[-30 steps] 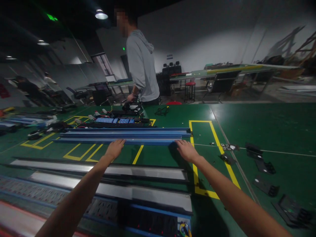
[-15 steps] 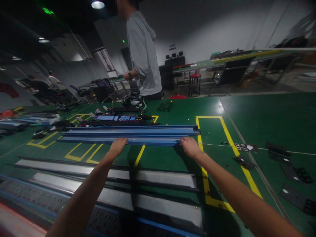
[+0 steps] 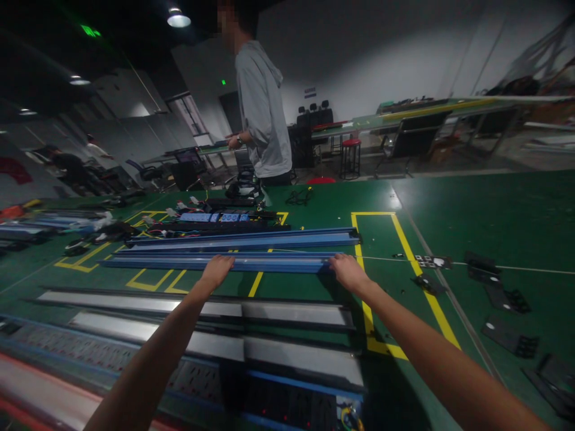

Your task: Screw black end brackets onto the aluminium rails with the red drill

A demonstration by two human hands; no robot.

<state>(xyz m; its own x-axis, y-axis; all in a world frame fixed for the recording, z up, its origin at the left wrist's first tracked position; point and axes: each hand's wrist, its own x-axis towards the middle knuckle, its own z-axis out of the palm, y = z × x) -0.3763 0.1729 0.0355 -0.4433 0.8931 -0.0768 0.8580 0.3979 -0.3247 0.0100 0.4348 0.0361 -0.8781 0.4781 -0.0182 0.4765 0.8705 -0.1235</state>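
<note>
A long blue channel rail [image 3: 278, 262] lies crosswise in front of me. My left hand [image 3: 218, 269] is closed on it near its middle, the fingertips curled over its far side. My right hand [image 3: 345, 270] grips the same rail at its right end. Behind it, with a strip of table between, lies a second blue channel rail [image 3: 269, 239], which neither hand touches. Nearer to me, under my forearms, are silver-grey rails with dark edges [image 3: 296, 312] and a blue-edged power strip [image 3: 287, 401] with several sockets.
The green table [image 3: 431, 215] carries yellow tape outlines [image 3: 374, 214]. Wired socket modules [image 3: 211, 218] sit behind the rails. Black brackets [image 3: 507, 338] lie at the right. A person in a grey hoodie [image 3: 265, 114] stands across the table. A thin cord [image 3: 516, 267] runs to the right.
Both hands have drawn the near blue rail slightly towards me, so the gap between it and the far blue rail is wider. The camera view has shifted a little.
</note>
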